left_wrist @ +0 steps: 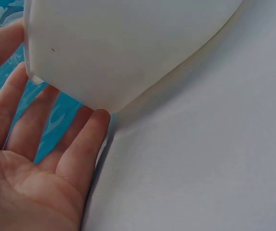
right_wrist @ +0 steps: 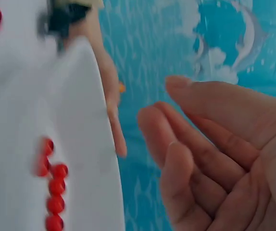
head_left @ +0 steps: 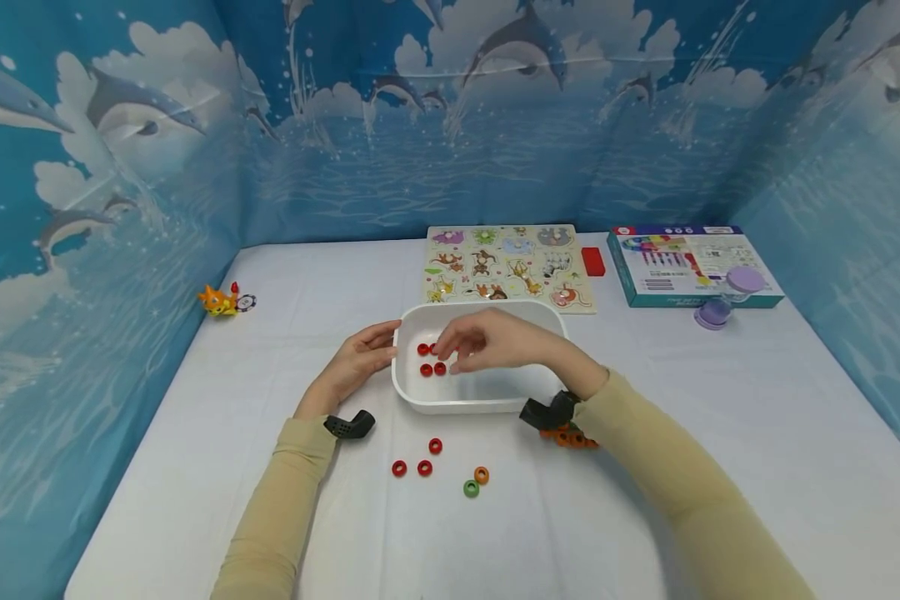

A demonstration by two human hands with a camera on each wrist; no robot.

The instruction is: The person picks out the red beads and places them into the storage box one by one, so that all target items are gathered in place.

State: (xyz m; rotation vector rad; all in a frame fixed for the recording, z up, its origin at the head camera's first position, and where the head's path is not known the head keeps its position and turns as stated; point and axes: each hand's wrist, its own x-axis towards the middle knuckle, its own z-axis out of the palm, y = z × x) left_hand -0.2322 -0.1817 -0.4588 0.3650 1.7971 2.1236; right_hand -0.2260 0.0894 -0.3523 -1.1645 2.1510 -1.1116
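Note:
A white plastic basin [head_left: 495, 390] stands mid-table with several small red rings [head_left: 426, 370] on its floor. Against its left end rests my left hand [head_left: 352, 364]; in the left wrist view, fairly straight fingers [left_wrist: 80, 149] touch the basin's outer wall. Over the inside of the basin hovers my right hand [head_left: 498, 340], partly hiding the red rings. Its fingers are loosely bent, and the right wrist view shows nothing between thumb and fingers. In front of the basin lie more red rings [head_left: 424, 468], an orange ring [head_left: 482, 475] and a green ring [head_left: 471, 489].
Orange rings [head_left: 562, 437] lie partly hidden under my right wrist. Behind the basin is an animal puzzle board [head_left: 510, 267], beside a red block [head_left: 592, 262]. Farther right are a flat box [head_left: 667, 271] and purple-lidded tubs [head_left: 714, 314]. A small orange toy [head_left: 217, 301] sits far left.

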